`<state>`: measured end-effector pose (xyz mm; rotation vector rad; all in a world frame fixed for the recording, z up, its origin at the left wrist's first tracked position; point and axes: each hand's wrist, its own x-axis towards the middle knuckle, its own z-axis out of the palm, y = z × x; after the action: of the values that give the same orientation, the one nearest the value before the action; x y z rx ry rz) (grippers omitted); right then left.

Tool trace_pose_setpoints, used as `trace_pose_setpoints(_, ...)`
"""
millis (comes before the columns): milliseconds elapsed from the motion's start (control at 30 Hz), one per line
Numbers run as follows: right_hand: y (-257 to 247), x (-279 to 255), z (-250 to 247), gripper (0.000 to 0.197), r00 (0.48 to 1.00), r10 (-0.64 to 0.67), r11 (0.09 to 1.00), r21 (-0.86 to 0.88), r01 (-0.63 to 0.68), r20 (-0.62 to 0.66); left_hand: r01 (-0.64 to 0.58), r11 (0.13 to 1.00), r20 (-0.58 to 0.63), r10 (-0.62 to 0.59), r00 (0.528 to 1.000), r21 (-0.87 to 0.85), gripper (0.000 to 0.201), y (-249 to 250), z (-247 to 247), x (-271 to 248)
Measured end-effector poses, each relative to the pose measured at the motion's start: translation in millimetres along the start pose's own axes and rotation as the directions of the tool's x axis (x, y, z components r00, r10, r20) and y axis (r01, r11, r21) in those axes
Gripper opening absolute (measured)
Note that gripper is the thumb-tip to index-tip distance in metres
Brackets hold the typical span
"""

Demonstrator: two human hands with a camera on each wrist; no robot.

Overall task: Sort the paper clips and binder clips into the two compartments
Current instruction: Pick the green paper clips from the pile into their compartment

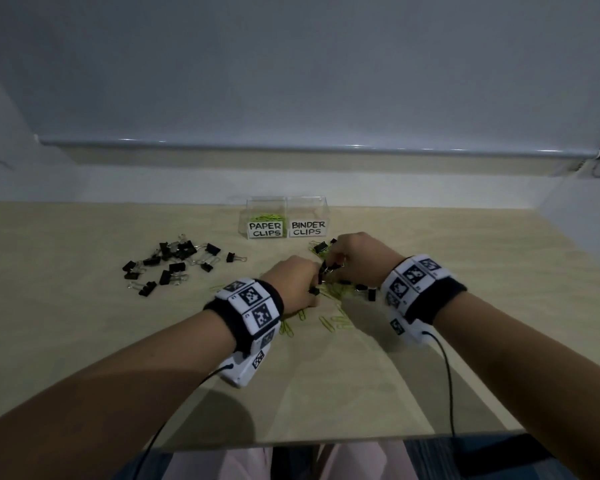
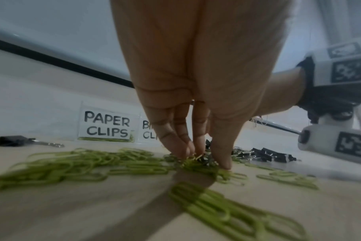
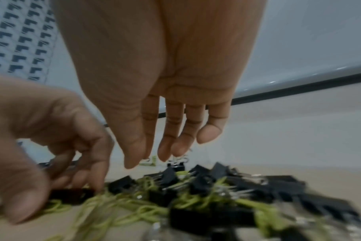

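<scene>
Both hands (image 1: 293, 284) (image 1: 355, 258) down, fingers (image 2: 183, 143) seemingly pinching clips (image 2: 198, 160).

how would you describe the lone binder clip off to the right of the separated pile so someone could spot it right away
Start at the clear box with the PAPER CLIPS and BINDER CLIPS labels at the back of the wooden table. To its left lies a scattered pile of black binder clips. The lone binder clip lies by itself at that pile's right edge, touching no other clip.
</scene>
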<state>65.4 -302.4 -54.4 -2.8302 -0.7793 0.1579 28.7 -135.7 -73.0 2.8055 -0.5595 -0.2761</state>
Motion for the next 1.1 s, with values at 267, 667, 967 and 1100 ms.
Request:
trace_pose_setpoints(267,-16,25,18,0.021,0.994,0.022,0.999,-0.038,-0.018,0.109,0.114,0.979,0.093,-0.099,0.991,-0.171,0.021,-2,-4,-1)
trace_pose_setpoints(667,34,0,-3,0.015,0.967,0.256,0.706,0.685,-0.180,-0.009,0.133,0.503,0.144,-0.018,0.989,-0.854,0.011,-35,-23,-9)
trace_pose_setpoints(967,79,-27,-19,0.017,0.945,0.328,0.942,0.066,-0.328,0.006,0.149,0.822,-0.113,-0.250,0.962,-0.549,0.005,-99,-45,-18)
trace_pose_setpoints(1100,61,-20,-18,0.016,0.971,0.235,0.971,0.058,-0.232,-0.043,0.323,0.931,-0.187,-0.353,0.917,-0.172,0.004,-124,-49,-15)
